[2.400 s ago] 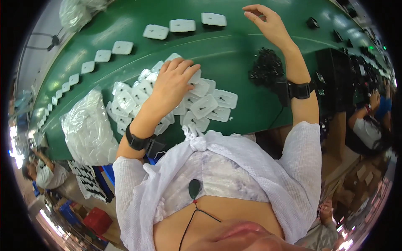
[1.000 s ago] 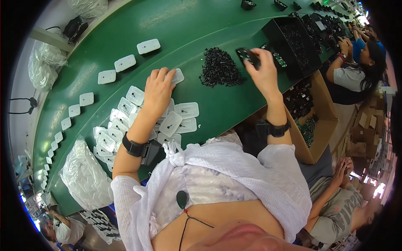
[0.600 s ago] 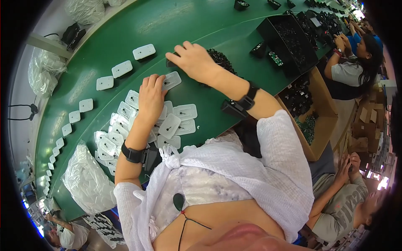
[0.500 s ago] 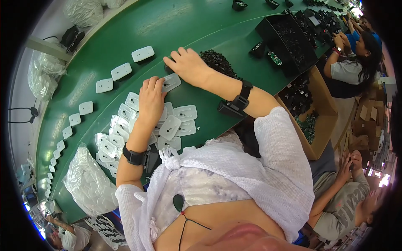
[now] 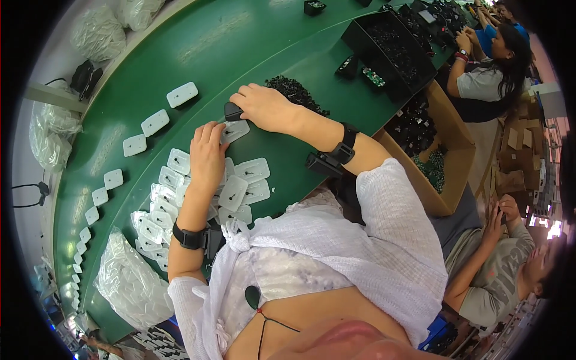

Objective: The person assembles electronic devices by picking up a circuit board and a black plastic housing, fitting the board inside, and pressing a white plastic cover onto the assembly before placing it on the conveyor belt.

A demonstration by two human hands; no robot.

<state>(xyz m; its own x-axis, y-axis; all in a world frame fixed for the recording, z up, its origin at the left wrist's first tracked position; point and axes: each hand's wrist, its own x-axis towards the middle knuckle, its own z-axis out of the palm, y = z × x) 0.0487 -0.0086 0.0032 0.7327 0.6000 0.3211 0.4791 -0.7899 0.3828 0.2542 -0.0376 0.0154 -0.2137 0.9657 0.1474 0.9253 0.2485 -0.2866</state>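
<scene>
Right hand (image 5: 264,108) pinches small black part (image 5: 233,111) over white tray (image 5: 235,130); left hand (image 5: 207,157) flat, open, hiding tray stack (image 5: 180,192) beneath.

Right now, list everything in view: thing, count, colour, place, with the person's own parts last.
white trays: a heap, count unclear, white, under the left hand
single trays: a row, white, along the belt's far side
small black part: one, black, at the right fingertips
loose black parts: a pile, black, beyond the right hand
black bin: one, black, upper right
clear bags: several, clear, left edge
cardboard box: one, brown, right
green belt: one, green
left hand: on the tray heap
right hand: on the small black part
</scene>
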